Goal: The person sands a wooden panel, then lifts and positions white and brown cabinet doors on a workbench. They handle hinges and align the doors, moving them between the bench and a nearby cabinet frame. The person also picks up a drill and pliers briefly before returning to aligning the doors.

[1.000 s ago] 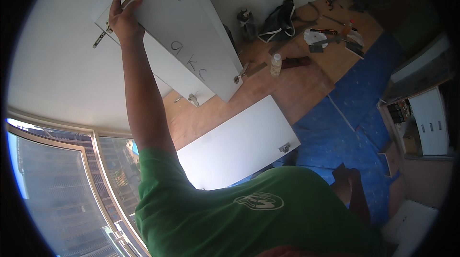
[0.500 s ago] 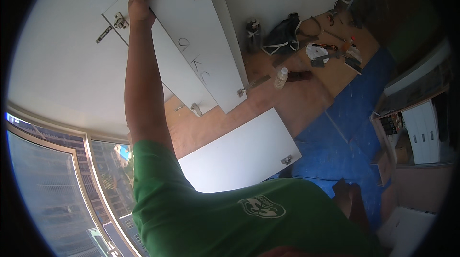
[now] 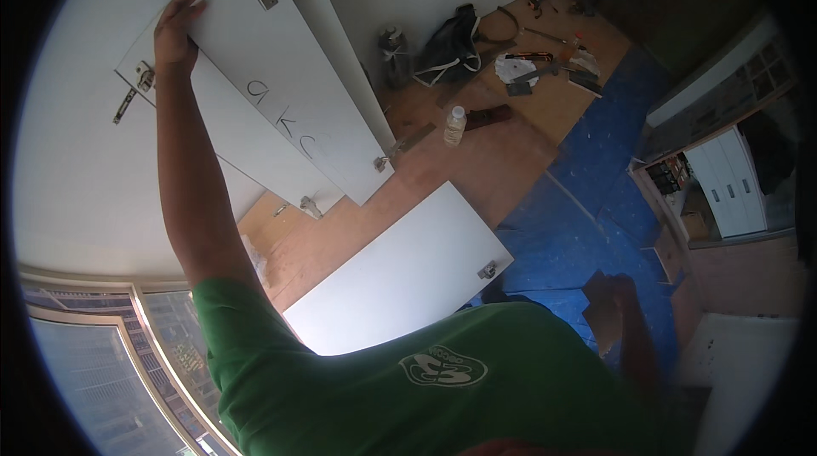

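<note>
At the upper left, my left hand (image 3: 177,35) rests against the long edge of a white cabinet door (image 3: 285,73) with handwritten marks and metal hinges. Its fingers are stretched out and slightly apart. Other white panels lean beside this door, and one on the left carries a hinge (image 3: 145,76). My right hand (image 3: 624,293), low on the right and in shadow, is closed on a thin brown sheet (image 3: 599,307); its exact kind is unclear. Between my arms, another white cabinet door (image 3: 400,273) lies flat with one hinge (image 3: 487,270) near its right corner.
A clear plastic bottle (image 3: 455,126) stands on the brown board floor covering (image 3: 519,162). Beyond it are a black bag (image 3: 451,46) and several scattered tools (image 3: 545,65). Blue sheeting (image 3: 562,209) covers the floor to the right. Windows (image 3: 102,371) are at lower left, a white-drawered cabinet (image 3: 726,184) at right.
The view has shifted, so the doors and floor items appear further left. My left hand stays on the door's edge. My right hand, with the brown sheet, shows more fully, away from my body.
</note>
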Demonstrator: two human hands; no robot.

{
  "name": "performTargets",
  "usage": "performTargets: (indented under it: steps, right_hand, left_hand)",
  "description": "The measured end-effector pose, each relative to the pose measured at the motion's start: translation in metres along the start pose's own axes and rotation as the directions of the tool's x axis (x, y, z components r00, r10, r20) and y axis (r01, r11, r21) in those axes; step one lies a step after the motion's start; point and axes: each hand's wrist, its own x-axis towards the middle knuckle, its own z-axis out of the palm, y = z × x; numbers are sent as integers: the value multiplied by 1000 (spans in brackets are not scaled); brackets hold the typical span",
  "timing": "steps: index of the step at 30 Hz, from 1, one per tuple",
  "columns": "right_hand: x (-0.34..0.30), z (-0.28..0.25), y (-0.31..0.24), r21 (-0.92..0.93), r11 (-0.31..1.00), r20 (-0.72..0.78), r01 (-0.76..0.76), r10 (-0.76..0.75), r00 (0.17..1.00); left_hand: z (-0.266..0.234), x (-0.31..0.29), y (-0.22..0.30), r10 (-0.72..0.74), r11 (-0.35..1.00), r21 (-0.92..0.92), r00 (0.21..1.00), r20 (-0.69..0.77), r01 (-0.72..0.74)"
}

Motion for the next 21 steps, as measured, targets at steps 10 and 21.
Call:
performTargets:
  steps: [10, 21]
  right_hand:
    - [15, -34, -251, 186, 982, -93, -33, 51, 994]
    - [26, -132, -305, 804, 582, -164, 122, 19, 986]
  left_hand:
    - [-4, -16, 27, 599, -455, 822, 565, 567, -341]
    - [200, -353, -138, -177, 882, 463, 973, 147, 91]
